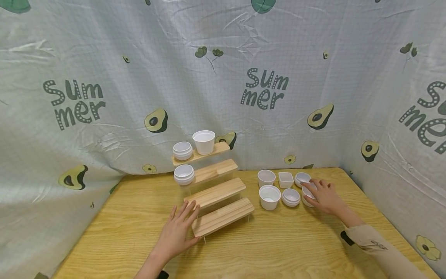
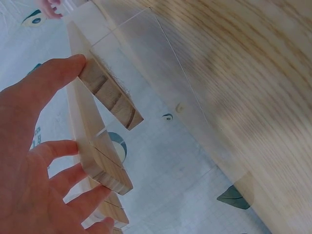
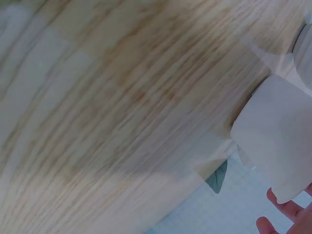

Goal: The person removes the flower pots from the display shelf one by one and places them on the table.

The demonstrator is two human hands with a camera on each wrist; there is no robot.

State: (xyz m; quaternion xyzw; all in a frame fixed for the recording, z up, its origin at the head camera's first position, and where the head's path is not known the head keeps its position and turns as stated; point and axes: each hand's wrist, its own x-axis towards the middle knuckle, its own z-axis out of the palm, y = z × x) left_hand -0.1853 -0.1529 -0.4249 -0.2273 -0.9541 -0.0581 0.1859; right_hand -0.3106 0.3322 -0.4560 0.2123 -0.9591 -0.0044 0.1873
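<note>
A wooden tiered stand (image 1: 224, 215) with four planks stands left of centre. My left hand (image 1: 175, 232) touches its near left end; the thumb (image 2: 73, 66) rests at the lowest plank and the fingers lie spread along the plank above. My right hand (image 1: 325, 197) is at a white cup (image 1: 308, 195) in the right group, thumb in front and fingers over the rim. In the right wrist view, fingertips (image 3: 273, 197) show beside the cup's (image 3: 278, 131) rim; the palm is out of frame.
On the top plank stand a tall white cup (image 1: 204, 143) and a ridged round tub (image 1: 182, 151); another tub (image 1: 184, 175) sits one plank lower. Right of the stand are several white containers, including a square one (image 1: 285, 179). A printed curtain (image 1: 223, 85) encloses the table.
</note>
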